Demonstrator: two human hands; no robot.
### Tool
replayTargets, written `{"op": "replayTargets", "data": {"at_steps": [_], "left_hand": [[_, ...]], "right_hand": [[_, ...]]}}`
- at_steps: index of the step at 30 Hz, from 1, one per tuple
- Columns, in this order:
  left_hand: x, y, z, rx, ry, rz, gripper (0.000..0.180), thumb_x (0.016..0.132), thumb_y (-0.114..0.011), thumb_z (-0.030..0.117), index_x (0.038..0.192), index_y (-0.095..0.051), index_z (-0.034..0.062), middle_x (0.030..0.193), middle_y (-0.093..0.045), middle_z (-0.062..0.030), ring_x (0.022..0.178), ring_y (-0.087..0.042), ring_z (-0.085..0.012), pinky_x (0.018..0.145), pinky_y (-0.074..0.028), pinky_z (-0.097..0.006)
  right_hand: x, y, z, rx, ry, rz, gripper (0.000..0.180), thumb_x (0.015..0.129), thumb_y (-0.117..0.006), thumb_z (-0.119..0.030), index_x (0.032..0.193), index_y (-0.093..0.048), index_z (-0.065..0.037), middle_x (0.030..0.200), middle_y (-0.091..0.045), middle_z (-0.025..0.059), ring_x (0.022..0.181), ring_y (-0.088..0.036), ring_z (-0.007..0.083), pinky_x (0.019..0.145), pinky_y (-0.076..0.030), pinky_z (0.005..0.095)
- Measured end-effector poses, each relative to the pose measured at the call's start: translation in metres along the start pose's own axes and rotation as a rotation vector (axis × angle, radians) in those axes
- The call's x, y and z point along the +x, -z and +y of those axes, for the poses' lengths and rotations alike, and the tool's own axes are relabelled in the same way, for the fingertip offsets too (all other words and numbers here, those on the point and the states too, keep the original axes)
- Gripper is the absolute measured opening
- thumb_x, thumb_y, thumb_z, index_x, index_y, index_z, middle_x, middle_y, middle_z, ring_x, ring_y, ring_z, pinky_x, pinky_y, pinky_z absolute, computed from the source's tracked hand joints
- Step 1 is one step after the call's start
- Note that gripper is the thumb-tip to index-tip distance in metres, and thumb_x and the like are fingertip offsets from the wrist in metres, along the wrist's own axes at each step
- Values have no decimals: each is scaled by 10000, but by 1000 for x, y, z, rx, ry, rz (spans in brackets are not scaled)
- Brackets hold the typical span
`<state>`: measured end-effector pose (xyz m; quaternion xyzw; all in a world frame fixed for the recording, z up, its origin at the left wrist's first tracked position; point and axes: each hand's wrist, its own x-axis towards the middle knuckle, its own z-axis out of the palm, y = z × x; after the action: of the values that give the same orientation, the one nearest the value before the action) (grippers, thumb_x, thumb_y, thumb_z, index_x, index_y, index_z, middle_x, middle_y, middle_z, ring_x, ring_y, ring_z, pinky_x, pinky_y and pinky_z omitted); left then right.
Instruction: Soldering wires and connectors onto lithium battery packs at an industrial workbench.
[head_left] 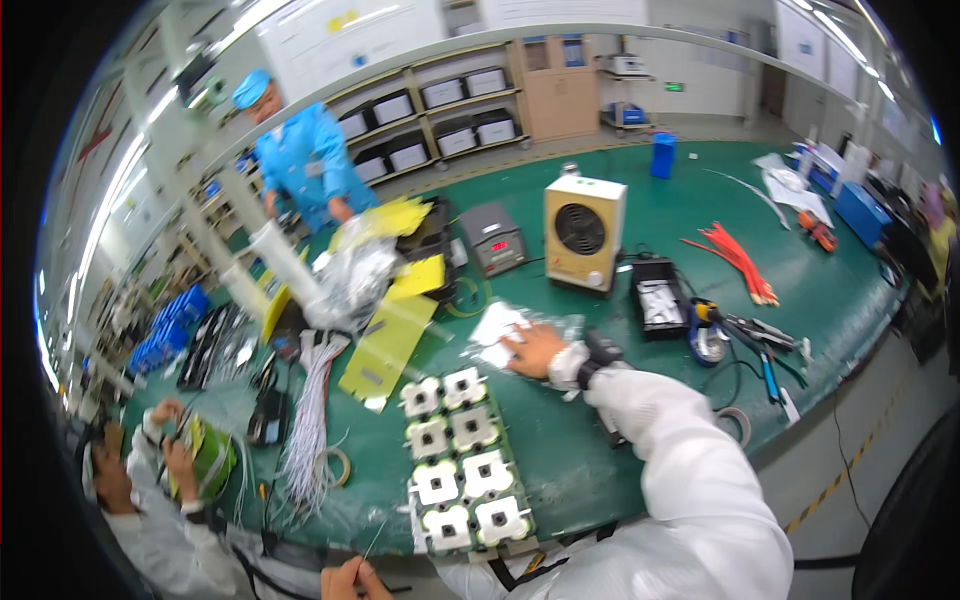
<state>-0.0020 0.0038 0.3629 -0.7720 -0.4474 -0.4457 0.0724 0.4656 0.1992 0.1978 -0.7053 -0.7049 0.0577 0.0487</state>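
My right hand (537, 350) reaches over the green table, its fingers spread on a clear plastic bag (497, 335) with something white in it. My left hand (352, 580) is at the lower edge of the picture with its fingers drawn together. A thin pale strand (376, 540) rises beside those fingers; whether they pinch it, I cannot tell. Between my hands lies a battery pack (465, 450) with white square pieces in two rows, each with a dark centre.
A yellow sheet (388, 350), white wires (312, 430) and a tape roll (338, 467) lie left of the pack. Beyond stand a fan unit (585, 235) and a black box (660, 300). Tools (765, 360) lie right. A co-worker's hands (178, 455) hold a green-yellow pack; another person (312, 165) stands behind.
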Motion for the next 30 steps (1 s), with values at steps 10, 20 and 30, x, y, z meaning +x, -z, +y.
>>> {"op": "replayTargets", "data": {"at_steps": [10,20,30], "left_hand": [[15,-22,-5,-75,-56,49,250,1028,-658,221,896,-672,9,678,-531,-107,537,-440,-218,503,-351,-342],[16,-33,-4,-164,-40,29,279,1020,-671,229,870,-650,-5,694,-551,-91,536,-440,-188,516,-367,-327],[1,-34,9,-172,-5,24,308,1019,-674,274,874,-668,2,722,-594,-90,567,-490,-183,545,-417,-310]], "right_hand": [[-125,125,15,385,44,371,363,926,-661,-238,1238,-646,-52,1151,-683,183,1092,-629,386,938,-508,455],[-265,24,-20,362,-129,341,384,874,-747,-173,1194,-584,-36,1213,-527,168,997,-625,397,868,-521,476],[-176,33,67,333,-334,634,419,912,-710,-214,1297,-603,-91,1245,-591,165,1072,-642,375,893,-534,443]]}}
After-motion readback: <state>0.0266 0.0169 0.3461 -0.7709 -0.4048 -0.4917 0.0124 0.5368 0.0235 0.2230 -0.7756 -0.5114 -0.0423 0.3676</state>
